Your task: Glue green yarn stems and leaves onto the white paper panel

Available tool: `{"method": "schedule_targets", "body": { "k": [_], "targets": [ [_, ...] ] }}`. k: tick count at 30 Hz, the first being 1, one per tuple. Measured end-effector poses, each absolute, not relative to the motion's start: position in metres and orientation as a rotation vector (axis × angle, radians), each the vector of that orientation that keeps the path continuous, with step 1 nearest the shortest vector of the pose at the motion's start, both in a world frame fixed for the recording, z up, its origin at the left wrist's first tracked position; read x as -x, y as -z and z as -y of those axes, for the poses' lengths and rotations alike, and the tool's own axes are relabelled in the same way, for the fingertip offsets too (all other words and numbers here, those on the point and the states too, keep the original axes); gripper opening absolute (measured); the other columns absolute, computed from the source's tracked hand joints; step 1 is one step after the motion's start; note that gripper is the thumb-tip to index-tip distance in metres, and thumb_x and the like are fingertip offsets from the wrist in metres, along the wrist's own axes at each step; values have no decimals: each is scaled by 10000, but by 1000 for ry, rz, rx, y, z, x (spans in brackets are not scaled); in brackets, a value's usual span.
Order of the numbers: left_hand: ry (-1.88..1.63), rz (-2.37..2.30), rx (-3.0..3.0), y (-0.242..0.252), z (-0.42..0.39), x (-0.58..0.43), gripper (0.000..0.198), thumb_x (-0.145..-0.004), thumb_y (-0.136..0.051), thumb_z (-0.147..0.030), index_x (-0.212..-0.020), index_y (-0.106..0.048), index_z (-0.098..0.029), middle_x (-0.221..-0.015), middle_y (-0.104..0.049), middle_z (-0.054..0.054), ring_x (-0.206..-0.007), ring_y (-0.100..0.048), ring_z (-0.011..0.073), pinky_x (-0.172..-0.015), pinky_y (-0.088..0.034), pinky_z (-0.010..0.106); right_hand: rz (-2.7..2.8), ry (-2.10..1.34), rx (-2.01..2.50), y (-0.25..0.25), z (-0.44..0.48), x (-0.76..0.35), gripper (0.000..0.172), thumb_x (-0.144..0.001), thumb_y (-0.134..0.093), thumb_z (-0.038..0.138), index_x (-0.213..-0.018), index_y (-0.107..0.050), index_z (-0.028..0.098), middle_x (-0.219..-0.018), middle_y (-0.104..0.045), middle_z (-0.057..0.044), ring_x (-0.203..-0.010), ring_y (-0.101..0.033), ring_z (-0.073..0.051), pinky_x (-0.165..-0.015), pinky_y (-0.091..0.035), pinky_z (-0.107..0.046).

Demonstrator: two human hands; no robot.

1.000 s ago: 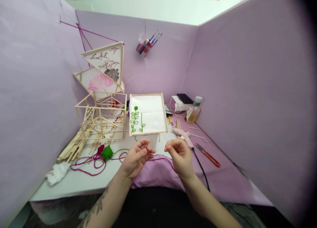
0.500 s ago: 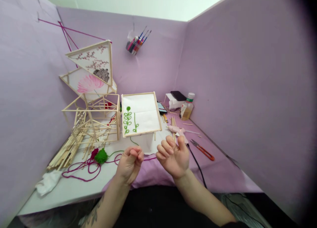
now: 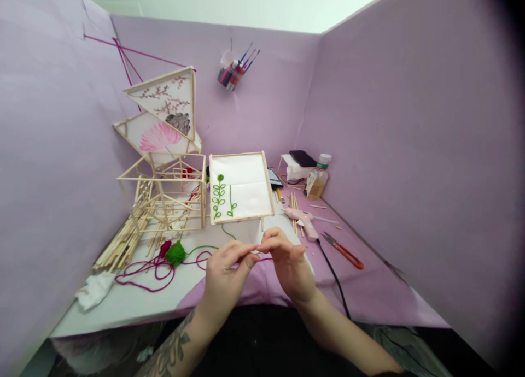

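Observation:
My left hand (image 3: 229, 273) is held above the front of the table, thumb and forefinger drawn together in a pinch. What lies between them, if anything, is too small to make out. Its fingertips meet those of my right hand (image 3: 291, 267), whose fingers are bent and thumb stands apart, with nothing visible in the palm. Just beyond the hands, a framed white panel (image 3: 250, 194) leans upright, bearing a green yarn plant design (image 3: 219, 196). A green yarn ball (image 3: 176, 253) lies left of my left hand, its strand running toward the hands.
Left stand a stick frame (image 3: 164, 177) and a pile of wooden sticks (image 3: 118, 240), near magenta yarn (image 3: 139, 284) and a crumpled tissue (image 3: 95, 290). On the right lie a pink glue gun (image 3: 303, 221) with black cord, orange-handled snips (image 3: 344, 250) and a bottle (image 3: 318, 180).
My hands, apart before, have come together at the fingertips. The left has turned and reached right; the right hand's fingers have tipped toward it. The view has shifted slightly.

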State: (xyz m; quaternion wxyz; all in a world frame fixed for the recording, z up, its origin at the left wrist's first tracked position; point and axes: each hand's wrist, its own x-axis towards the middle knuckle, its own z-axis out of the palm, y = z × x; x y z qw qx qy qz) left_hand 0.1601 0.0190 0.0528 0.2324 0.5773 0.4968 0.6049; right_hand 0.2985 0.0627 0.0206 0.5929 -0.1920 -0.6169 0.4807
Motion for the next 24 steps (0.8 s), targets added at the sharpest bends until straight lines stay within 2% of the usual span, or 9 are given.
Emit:
{"method": "schedule_targets", "body": {
  "k": [9, 15, 18, 20, 24],
  "targets": [
    [-1694, -1431, -1869, -51, -19, -154, 123, -774, -665, -193, -842, -749, -251, -767, -668, 32, -695, -596, 159, -692, -466, 245, 1554, -996, 501, -17, -65, -303, 679, -891, -194, 688, -947, -725, 270, -895, -491, -61, -870, -517, -211, -836, -440, -381],
    [-1636, -1474, -2217, -52, -24, -149, 120, -843, -569, -172, -813, -683, -194, -721, -628, 18, -659, -582, 130, -652, -466, 227, 1695, -868, 545, -26, -62, -309, 656, -893, -257, 677, -987, -734, 236, -921, -523, -75, -921, -516, -217, -853, -426, -378],
    [-1700, -1577, -2186, -52, -27, -144, 111, -838, -574, -168, -762, -655, -177, -689, -601, 6, -637, -563, 115, -637, -460, 217, 1630, -893, 533, -25, -62, -307, 608, -884, -317, 675, -1048, -723, 253, -966, -525, -81, -959, -500, -228, -866, -409, -384],
    [-1757, -1626, -1995, -52, -28, -140, 97, -828, -597, -194, -753, -656, -178, -696, -609, 4, -618, -565, 107, -619, -464, 214, 1467, -1040, 484, -25, -64, -306, 589, -870, -345, 686, -1013, -733, 266, -956, -523, -74, -899, -494, -216, -824, -410, -377],
    [-1752, -1386, -1357, -45, -31, -135, 136, -794, -661, -320, -795, -668, -183, -718, -669, 11, -608, -619, 115, -582, -507, 212, 935, -1718, 201, -34, -67, -307, 552, -856, -399, 682, -721, -714, 249, -763, -485, -29, -654, -425, -151, -605, -375, -301]
  ]
}}
